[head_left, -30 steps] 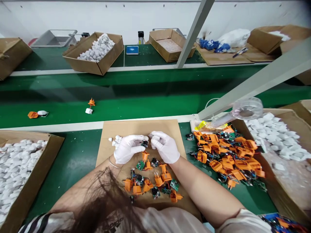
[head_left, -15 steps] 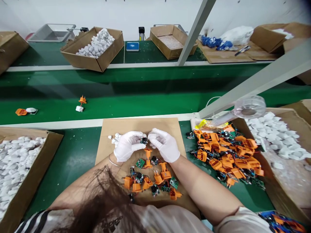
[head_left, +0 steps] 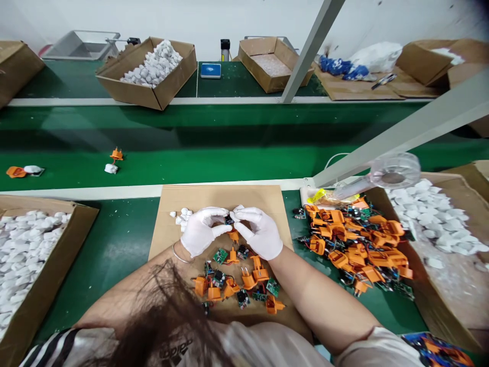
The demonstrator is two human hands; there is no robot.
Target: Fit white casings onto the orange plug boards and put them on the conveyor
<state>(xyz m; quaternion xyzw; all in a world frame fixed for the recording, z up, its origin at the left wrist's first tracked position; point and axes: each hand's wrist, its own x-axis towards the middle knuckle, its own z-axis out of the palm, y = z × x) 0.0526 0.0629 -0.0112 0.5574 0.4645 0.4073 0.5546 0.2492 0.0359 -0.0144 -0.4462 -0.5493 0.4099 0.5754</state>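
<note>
My white-gloved right hand [head_left: 262, 234] has closed in on my white-gloved left hand [head_left: 201, 233]; two orange plastic plugs with white lumps [head_left: 116, 154] have slid left along the green belt [head_left: 214, 165].
Forearms converging, wrists turned inward. Left thumb and fingers pinch a small dark circuit board [head_left: 229, 219] above the tan cardboard sheet [head_left: 260, 195]; right fingertips bunched at its edge, grip unclear. Board mostly covered, axis unreadable; orange plastic plug [head_left: 233, 235] just below, long axis roughly towards me.

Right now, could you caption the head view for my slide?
Gloved hands meet at an electronic part, with orange plugs nearby on cardboard.
</note>
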